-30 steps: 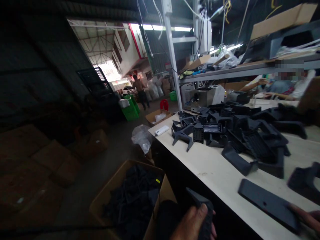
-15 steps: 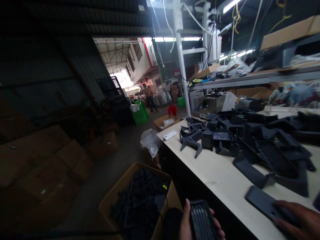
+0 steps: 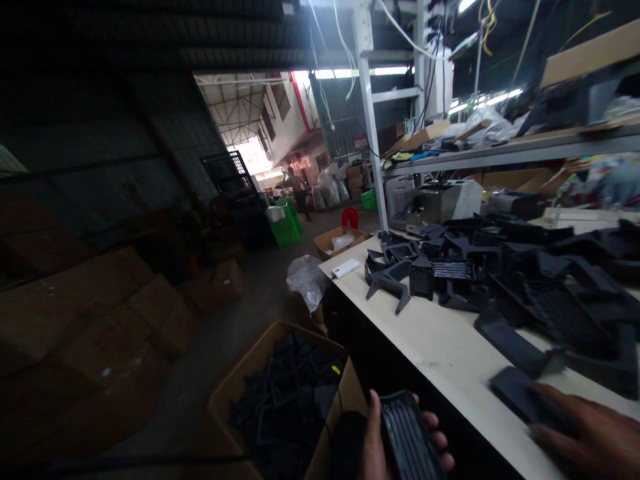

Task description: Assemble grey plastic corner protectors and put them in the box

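Parts: one ribbed black panel, one flat black plate, one cardboard box, a heap of black mouldings beyond counting. Your left hand clasps the panel by its sides beside the table edge, long axis and ribs running away from you; your right hand lies half-open on the plate atop the table.

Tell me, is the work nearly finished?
Probably not. The box already holds many black parts. The left hand holds a ribbed part, and the right hand rests on a flat part. A big pile waits on the table.
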Available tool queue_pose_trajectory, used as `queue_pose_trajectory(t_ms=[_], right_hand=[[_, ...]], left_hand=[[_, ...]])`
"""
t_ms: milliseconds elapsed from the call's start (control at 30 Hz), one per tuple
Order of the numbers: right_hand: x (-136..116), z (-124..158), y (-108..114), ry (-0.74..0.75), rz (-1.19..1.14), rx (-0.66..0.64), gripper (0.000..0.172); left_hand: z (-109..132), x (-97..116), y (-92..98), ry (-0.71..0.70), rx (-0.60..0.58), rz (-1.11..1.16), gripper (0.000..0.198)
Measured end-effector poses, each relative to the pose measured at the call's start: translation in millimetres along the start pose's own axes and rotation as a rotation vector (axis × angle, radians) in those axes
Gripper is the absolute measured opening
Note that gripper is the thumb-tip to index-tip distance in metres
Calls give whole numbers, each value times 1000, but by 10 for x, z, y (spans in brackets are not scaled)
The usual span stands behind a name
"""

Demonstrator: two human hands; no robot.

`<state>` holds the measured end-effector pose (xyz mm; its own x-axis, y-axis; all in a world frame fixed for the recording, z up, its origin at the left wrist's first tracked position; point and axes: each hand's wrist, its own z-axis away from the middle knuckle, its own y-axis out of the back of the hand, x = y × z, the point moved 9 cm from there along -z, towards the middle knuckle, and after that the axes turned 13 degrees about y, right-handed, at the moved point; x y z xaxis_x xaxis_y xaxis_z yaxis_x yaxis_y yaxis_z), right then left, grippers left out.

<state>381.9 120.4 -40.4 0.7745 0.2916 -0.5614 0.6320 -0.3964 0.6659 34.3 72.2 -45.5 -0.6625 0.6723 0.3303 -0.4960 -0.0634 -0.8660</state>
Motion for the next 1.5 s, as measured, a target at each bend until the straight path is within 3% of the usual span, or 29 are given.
queue_pose_trajectory(t_ms=[100, 267, 400, 633, 900, 1500], right_hand=[[-491, -7, -54, -26, -41, -197, 65], [-1754, 62, 10, 75, -272, -254, 66], [-2246, 195, -191, 127, -330, -299, 64], [-2419, 396, -431, 201, -215, -330, 64], [-2425, 426, -630, 157, -160, -408, 65], [-2446, 456, -707, 184, -116, -440, 65]], left_hand=[[11, 89, -68, -26, 41, 21, 71], [-66, 177, -218, -59, 20, 15, 71], [-199, 112, -137, -48, 45, 13, 71], [-154, -34, -73, -74, 134, -82, 78], [-204, -85, 4, -62, 151, -123, 77], [-189, -76, 52, -73, 164, -146, 73]])
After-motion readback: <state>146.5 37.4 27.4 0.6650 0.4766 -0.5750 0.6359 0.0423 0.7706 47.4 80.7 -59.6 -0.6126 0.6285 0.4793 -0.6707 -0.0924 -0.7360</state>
